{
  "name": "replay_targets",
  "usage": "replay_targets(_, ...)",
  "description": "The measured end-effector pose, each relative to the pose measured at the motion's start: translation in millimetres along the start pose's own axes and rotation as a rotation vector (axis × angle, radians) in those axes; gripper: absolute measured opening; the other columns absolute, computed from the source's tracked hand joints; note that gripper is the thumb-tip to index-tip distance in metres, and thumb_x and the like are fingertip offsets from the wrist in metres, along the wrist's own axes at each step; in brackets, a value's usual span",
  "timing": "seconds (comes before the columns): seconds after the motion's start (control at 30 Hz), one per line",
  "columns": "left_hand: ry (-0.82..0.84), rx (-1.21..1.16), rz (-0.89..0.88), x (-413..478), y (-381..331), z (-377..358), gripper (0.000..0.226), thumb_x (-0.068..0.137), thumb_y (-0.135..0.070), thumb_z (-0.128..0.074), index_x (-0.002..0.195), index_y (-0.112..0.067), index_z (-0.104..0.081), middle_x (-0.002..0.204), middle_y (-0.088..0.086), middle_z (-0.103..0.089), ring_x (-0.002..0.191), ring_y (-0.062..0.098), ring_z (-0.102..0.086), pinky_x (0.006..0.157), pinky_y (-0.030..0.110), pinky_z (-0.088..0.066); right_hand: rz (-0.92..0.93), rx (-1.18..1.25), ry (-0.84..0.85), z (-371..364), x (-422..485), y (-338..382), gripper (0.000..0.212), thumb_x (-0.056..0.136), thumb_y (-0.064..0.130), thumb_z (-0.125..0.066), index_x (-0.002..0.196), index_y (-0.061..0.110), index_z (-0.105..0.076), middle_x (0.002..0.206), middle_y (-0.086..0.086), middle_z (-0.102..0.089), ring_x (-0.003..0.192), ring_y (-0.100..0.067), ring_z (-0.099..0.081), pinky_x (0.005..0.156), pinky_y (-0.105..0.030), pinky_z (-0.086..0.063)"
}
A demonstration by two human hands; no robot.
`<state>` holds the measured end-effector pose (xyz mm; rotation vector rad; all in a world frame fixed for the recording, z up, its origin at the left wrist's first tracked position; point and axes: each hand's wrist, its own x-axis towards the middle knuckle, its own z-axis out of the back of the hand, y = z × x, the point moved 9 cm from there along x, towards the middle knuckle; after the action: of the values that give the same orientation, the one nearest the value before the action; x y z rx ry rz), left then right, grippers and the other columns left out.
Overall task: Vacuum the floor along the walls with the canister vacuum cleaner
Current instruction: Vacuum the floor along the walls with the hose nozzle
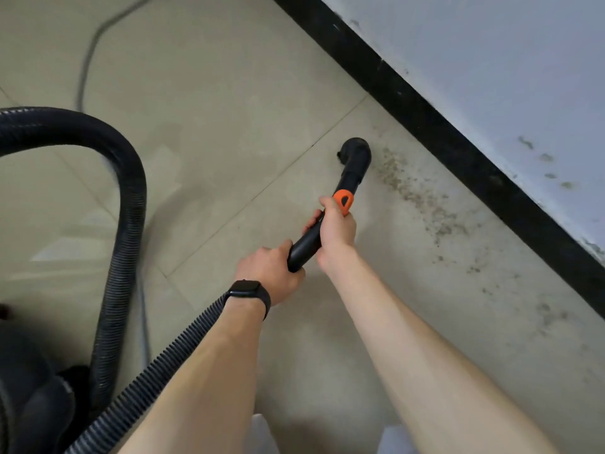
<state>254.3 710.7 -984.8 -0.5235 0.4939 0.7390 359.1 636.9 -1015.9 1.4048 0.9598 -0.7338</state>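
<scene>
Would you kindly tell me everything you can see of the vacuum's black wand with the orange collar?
The wand is a black, plastic-looking tube with an orange collar midway and a rounded nozzle bent down to the beige floor, beside a patch of dark grime. It slants away from the person. The right hand grips it just below the collar; the left hand grips its rear end, near the ribbed hose.

The wall [491, 60] and its black baseboard [425, 120] block the right side. The big black hose [131, 198] loops on the left, with the vacuum body [29, 388] low in the corner. Between them the floor [229, 109] lies open. A grey cord [85, 67] runs across the far floor.
</scene>
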Motion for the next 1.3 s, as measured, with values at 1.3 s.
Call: replay_targets(1.3,0.019,-0.348,-0.053,110.6,4.5,31.7,0.029,0.064,-0.040,-0.069,0.090,-0.030,-0.059,0.073,-0.002,-0.069,0.069,0.020,-0.066,0.070,0.039,-0.057,0.248,0.074,0.083,-72.0,74.0,84.0,0.021,0.093,0.009,-0.069,0.093,0.011,-0.048,0.058,-0.002,-0.049,0.039,-0.015,-0.042,0.044,-0.024,-0.040)
